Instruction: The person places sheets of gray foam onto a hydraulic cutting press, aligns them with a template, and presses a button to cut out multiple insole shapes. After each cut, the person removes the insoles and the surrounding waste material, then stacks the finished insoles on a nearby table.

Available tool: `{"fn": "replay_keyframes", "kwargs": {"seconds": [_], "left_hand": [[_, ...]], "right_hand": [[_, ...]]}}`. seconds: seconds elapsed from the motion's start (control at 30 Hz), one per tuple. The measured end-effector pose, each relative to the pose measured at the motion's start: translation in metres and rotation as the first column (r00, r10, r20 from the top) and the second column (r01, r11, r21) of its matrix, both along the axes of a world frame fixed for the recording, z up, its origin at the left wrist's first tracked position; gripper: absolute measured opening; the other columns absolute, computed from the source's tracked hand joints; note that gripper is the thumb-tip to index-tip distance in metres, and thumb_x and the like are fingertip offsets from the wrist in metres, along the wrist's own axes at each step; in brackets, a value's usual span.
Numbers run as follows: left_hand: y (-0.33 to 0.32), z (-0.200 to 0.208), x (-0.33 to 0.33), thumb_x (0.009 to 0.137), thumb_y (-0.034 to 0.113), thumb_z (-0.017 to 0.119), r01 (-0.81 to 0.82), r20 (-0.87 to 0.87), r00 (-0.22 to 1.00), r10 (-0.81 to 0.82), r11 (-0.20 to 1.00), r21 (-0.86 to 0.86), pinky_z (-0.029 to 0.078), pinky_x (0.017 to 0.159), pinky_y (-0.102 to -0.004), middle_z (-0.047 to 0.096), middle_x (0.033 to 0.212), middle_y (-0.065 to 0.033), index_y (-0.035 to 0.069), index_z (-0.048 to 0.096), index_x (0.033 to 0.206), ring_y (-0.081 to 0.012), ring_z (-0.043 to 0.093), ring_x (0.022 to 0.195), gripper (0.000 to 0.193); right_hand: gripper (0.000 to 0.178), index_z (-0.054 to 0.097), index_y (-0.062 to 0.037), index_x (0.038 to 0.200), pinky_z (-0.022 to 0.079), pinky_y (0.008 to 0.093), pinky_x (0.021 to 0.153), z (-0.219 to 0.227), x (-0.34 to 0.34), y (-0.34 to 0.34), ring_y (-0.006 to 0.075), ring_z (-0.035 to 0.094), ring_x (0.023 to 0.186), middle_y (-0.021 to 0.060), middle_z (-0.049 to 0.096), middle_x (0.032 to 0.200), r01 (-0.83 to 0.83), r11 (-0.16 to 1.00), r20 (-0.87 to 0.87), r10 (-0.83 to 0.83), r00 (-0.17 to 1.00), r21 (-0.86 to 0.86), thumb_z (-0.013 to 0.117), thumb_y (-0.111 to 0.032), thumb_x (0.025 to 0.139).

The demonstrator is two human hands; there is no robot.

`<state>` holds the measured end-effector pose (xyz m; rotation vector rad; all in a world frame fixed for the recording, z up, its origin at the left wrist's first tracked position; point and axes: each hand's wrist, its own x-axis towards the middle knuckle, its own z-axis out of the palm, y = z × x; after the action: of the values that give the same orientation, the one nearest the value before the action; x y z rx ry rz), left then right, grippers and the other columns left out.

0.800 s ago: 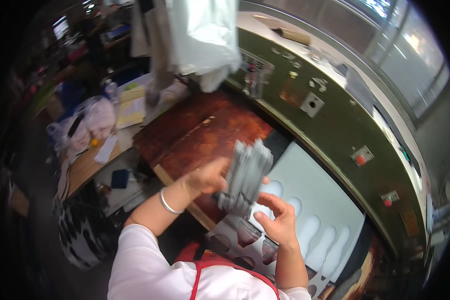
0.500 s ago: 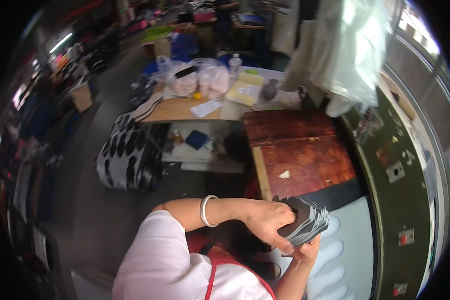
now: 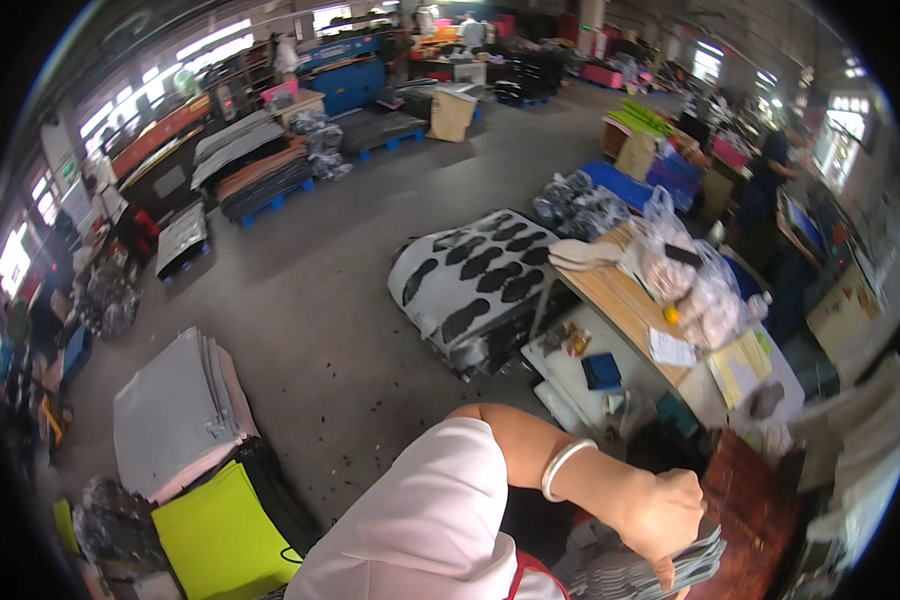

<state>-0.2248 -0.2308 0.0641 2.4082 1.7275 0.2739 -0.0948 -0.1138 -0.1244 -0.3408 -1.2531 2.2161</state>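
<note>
The left hand is clamped on flat, layered grey pieces beside a red-brown board, near a cluttered light-wooden table, the right hand's grip unseen.

Looks like a factory workshop, judging by sheet stacks on blue pallets at upper left and a pale sheet with dark sole-shaped patches near centre. Stretches back across a wide grey floor toward a co-worker at upper right.

1 held stack, 1 bangle, 1 yellow ball show.
</note>
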Motion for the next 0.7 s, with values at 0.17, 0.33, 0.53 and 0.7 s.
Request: {"fn": "replay_keyframes", "kwargs": {"seconds": [0.17,0.33,0.53,0.7], "left_hand": [[0.003,-0.049,-0.123,0.064,0.053,0.076,-0.212,0.386,0.919,-0.076,0.731,0.649,0.049,0.065,-0.0397,0.062,0.080,-0.0178,-0.004,0.057,0.095,-0.0364,0.061,0.077,0.067],[0.015,-0.080,-0.201,0.082,0.032,0.074,-0.008,0.606,0.587,-0.536,0.745,0.667,0.054,0.067,-0.0297,0.064,0.109,-0.0126,0.004,0.050,0.129,-0.0199,0.064,0.078,0.060],[0.000,-0.093,-0.310,0.087,0.022,0.069,0.005,0.935,0.177,-0.308,0.950,0.312,0.052,0.074,-0.0329,0.057,0.123,-0.0164,0.000,0.044,0.135,-0.0199,0.062,0.086,0.058],[0.017,-0.109,-0.364,0.090,0.019,0.066,-0.033,0.677,0.605,-0.420,0.836,0.548,0.046,0.088,-0.0343,0.056,0.123,-0.0211,-0.006,0.046,0.131,-0.0229,0.056,0.105,0.052]], "right_hand": [[0.075,0.046,-0.0008,0.130,0.042,0.0465,0.099,-0.006,-0.163,-0.010,0.0298,0.050,0.119,0.0175,0.051,0.129,-0.135,0.990,0.111,0.129,0.985,0.041,0.063,-0.049,0.075],[0.076,0.044,-0.0005,0.131,0.040,0.0463,0.100,-0.007,-0.299,-0.019,0.0299,0.048,0.120,0.0175,0.049,0.131,-0.298,0.952,0.175,0.283,0.943,0.066,0.060,-0.051,0.076],[0.078,0.042,-0.0002,0.133,0.038,0.0462,0.102,-0.010,-0.392,-0.017,0.0300,0.046,0.122,0.0175,0.047,0.133,-0.408,0.910,0.240,0.381,0.893,0.077,0.057,-0.053,0.078],[0.079,0.040,0.0001,0.134,0.036,0.0461,0.103,-0.016,-0.431,0.005,0.0301,0.045,0.123,0.0176,0.046,0.135,-0.447,0.893,0.264,0.418,0.870,0.059,0.055,-0.055,0.079]]}}
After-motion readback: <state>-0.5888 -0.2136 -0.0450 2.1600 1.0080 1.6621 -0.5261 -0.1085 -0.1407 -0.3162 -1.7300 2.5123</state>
